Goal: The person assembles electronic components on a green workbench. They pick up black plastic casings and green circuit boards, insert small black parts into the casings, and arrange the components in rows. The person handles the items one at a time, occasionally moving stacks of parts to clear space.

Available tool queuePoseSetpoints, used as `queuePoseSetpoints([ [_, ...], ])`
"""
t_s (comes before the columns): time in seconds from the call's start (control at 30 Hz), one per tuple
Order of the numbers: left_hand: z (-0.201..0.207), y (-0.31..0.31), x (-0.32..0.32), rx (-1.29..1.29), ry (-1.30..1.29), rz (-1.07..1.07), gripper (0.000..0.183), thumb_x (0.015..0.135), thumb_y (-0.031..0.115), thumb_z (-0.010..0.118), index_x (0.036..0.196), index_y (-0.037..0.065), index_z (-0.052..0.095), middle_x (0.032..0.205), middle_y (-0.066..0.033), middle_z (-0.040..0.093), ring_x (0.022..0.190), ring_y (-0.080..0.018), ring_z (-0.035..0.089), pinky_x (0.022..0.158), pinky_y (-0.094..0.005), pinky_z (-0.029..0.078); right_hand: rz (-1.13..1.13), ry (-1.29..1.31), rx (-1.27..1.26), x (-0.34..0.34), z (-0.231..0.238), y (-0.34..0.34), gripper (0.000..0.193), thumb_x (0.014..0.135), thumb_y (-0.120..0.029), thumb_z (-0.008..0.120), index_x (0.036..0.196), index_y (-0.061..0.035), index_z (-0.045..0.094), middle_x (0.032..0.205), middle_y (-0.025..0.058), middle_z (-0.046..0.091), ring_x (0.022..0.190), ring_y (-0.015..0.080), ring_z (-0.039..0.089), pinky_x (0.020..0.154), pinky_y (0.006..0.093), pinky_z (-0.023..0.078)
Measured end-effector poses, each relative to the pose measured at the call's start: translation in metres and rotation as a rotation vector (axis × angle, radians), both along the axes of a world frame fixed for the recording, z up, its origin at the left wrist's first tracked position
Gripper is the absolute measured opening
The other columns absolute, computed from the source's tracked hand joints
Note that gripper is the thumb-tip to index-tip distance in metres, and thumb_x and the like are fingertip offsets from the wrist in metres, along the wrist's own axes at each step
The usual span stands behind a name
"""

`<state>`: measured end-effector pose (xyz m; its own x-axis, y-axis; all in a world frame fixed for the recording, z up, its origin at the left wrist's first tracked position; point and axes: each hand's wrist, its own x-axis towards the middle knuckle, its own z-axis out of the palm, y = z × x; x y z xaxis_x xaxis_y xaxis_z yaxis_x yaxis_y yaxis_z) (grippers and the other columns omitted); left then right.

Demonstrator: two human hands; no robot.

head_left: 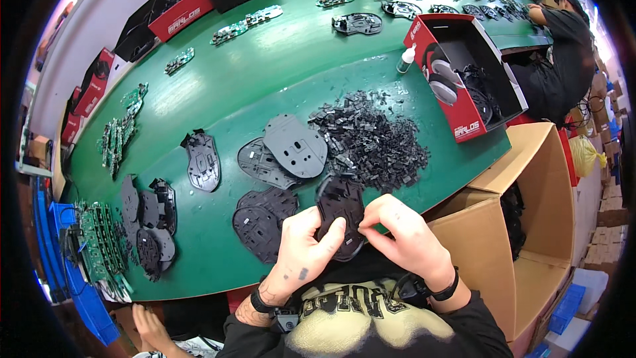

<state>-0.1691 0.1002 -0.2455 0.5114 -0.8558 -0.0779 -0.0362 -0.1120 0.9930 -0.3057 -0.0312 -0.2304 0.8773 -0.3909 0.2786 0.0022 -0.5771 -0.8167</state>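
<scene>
My left hand (306, 246) grips a black plastic shell (340, 200), shaped like a computer mouse base, with the thumb across its inner face. At the shell's right edge my right hand (405, 237) is closed in a pinch; whatever is between its fingertips is too small to make out. Just beyond the hands a heap of small black plastic pieces (384, 146) is spread on the green table. To the left of the held shell are stacked black shells (265, 222), and behind them larger grey-black shells (296, 146) overlap.
An open red and black box (457, 119) stands at the right beside a small white bottle (406, 59). A cardboard carton (477, 245) adjoins the table's right edge. Circuit boards (99, 242) stand at the left. Another person's hand (151, 326) shows lower left; a person (563, 46) sits far right.
</scene>
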Motion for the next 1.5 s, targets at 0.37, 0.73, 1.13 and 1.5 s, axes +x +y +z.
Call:
queuePoseSetpoints([
  [0.37, 0.024, 0.042, 0.018, -0.211, 0.132, 0.367, 0.021, 0.086, 0.003, 0.058, 0.105, -0.005, 0.065, 0.098, -0.007, 0.068, 0.088, -0.0122, 0.061, 0.081, -0.029, 0.05, -0.063, -0.01, -0.229, 0.071, 0.028, -0.027, 0.032, 0.073, -0.028, 0.077, 0.089, -0.0042, 0.063, 0.086, 0.0092, 0.062, 0.082, 0.0257, 0.059, 0.072, 0.036, 0.049],
  [0.73, 0.001, 0.07, 0.033, -0.282, 0.185, 0.586, 0.016, 0.081, 0.009, 0.057, 0.088, -0.004, 0.062, 0.087, -0.0063, 0.064, 0.078, -0.0122, 0.056, 0.076, -0.0259, 0.044, -0.231, 0.023, -0.663, 0.118, -0.001, -0.016, 0.017, 0.073, -0.015, 0.067, 0.078, -0.0054, 0.053, 0.073, 0.0071, 0.053, 0.072, 0.0237, 0.06, 0.058, 0.0303, 0.051],
  [1.13, -0.001, 0.019, 0.017, -0.179, -0.076, 0.165, 0.023, 0.089, 0.01, 0.051, 0.101, -0.007, 0.063, 0.09, -0.0079, 0.067, 0.08, -0.014, 0.059, 0.072, -0.0282, 0.047, -0.199, -0.139, 1.008, 0.006, 0.002, 0.012, 0.013, 0.087, -0.004, 0.069, 0.089, -0.0032, 0.056, 0.083, -0.0017, 0.06, 0.075, 0.0026, 0.057, 0.065, 0.019, 0.046],
  [1.5, 0.022, 0.004, 0.005, -0.116, 0.078, -0.012, 0.049, 0.087, 0.033, 0.057, 0.119, -0.005, 0.054, 0.108, -0.0096, 0.063, 0.097, -0.0186, 0.059, 0.088, -0.0317, 0.047, -0.138, -0.031, 0.706, -0.003, -0.005, 0.009, 0.014, 0.088, -0.007, 0.067, 0.081, -0.0005, 0.057, 0.076, 0.0011, 0.059, 0.069, 0.0063, 0.059, 0.06, 0.0225, 0.049],
])
